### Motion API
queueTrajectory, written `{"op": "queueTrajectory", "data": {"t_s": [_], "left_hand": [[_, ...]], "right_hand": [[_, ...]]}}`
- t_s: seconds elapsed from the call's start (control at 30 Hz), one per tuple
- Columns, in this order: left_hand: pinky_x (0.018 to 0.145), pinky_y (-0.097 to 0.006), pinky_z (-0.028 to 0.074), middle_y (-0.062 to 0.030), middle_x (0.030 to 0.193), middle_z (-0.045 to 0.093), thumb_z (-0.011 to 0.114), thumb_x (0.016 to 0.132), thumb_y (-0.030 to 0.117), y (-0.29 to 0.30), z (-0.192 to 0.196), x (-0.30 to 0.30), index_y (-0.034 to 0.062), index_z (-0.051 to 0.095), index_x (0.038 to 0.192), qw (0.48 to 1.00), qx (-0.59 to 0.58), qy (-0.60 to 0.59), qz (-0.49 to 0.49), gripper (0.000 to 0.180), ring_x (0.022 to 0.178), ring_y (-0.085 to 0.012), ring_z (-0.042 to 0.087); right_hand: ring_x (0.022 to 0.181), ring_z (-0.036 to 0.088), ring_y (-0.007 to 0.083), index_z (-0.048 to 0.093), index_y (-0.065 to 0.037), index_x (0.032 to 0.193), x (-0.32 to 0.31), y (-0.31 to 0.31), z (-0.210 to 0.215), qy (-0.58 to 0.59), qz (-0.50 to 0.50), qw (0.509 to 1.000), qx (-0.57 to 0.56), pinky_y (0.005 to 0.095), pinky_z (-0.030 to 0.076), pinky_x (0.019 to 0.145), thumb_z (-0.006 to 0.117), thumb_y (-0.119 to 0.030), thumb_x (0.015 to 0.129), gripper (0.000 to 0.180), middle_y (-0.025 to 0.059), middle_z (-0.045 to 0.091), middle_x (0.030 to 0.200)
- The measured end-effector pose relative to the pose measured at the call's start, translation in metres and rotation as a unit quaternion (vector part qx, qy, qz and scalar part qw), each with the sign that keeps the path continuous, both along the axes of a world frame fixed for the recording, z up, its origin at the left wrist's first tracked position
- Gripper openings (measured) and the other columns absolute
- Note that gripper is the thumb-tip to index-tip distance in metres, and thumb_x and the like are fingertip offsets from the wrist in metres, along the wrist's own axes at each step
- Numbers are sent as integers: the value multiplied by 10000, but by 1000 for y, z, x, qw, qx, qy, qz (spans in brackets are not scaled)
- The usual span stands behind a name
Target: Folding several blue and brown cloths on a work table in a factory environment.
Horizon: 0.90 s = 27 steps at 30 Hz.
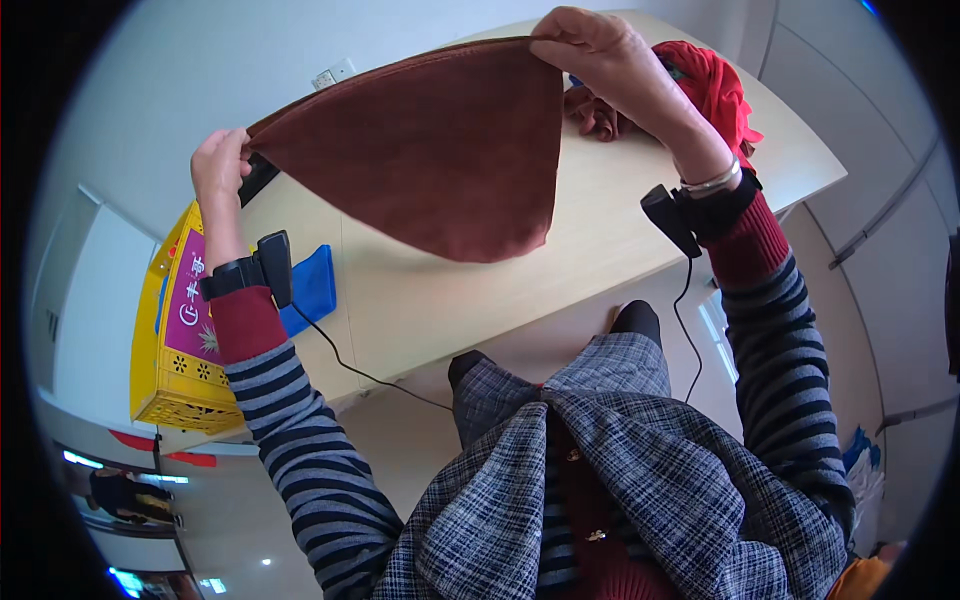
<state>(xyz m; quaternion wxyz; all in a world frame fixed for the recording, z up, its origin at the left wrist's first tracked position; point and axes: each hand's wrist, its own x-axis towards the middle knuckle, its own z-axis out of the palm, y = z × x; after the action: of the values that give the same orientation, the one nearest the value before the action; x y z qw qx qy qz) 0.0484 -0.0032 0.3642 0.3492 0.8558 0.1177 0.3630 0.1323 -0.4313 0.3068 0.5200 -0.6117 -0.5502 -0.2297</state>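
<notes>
A reddish-brown cloth (420, 150) hangs stretched between my two hands above the table, its top edge pulled nearly straight and its lower part drooping to a rounded point. At the cloth's left corner, my left hand (220, 165) pinches the fabric. My right hand (600, 55), raised higher, is closed on the upper right corner. Whether the cloth is one layer or several I cannot tell. Just beyond my right wrist lies a heap of red cloth (710, 95), with a crumpled brown cloth (598, 115) beside it.
A pale wooden table (420, 310) stands in front of me. On its left is a yellow perforated crate (180, 390) with a purple panel, next to a folded blue cloth (315, 285). Black cables (340, 355) run from the devices strapped to my wrists. A wall socket (333, 74) shows behind the table.
</notes>
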Motion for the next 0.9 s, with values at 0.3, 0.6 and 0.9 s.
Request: {"op": "queueTrajectory", "data": {"t_s": [0.3,0.6,0.9], "left_hand": [[519,-222,414,-5,794,653,672,888,228,27,-19,9,94,647,881,966,-238,-38,-94,136,601,-92,570],[567,-252,438,-15,792,676,699,869,212,78,3,7,76,674,907,959,-248,-85,-104,143,646,-117,613],[765,-291,552,-37,894,681,653,920,208,-19,-13,75,66,686,942,965,-90,-76,-235,148,819,-151,677]], "right_hand": [[699,563,83,664,1,955,-65,-4,17,-48,-85,994,-44,251,483,637,624,-124,980,133,24,639,762],[746,638,78,652,-12,993,-104,32,-2,272,74,955,-93,229,528,713,649,-179,990,168,9,660,848],[767,670,118,597,-4,1032,-164,52,-73,475,119,872,-13,259,551,726,607,-172,1015,169,54,687,883]]}}
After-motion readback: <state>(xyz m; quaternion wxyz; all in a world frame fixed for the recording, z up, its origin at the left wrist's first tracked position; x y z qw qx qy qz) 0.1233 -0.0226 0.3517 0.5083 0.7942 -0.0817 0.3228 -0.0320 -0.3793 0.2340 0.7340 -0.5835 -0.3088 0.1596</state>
